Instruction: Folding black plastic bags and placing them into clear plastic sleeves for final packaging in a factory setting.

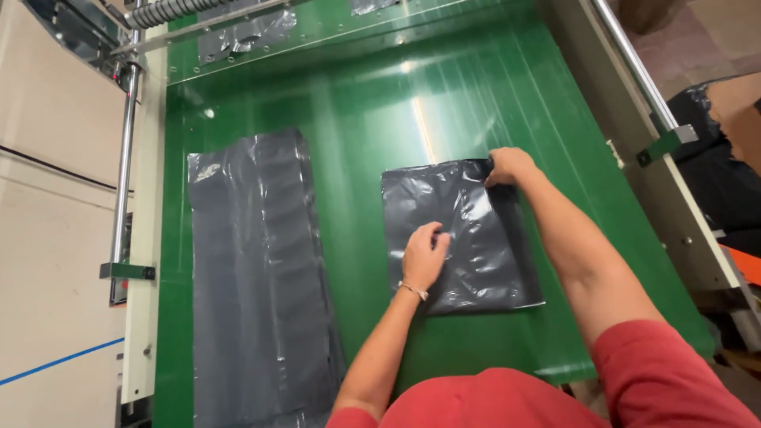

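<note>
Short dark-grey plastic bag [460,238] flat on green counter [357,103], long axis running away from person; left hand [424,255] curled, fingertips pressing bag's middle; right hand [509,166] pinching bag's far right corner, both directly on it; longer grey bag [258,277] lies well left of short bag, parallel, untouched.

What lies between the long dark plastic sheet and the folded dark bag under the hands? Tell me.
Nothing but a bare strip of the green belt separates the long dark sheet from the folded dark bag, as the head view shows.
</note>
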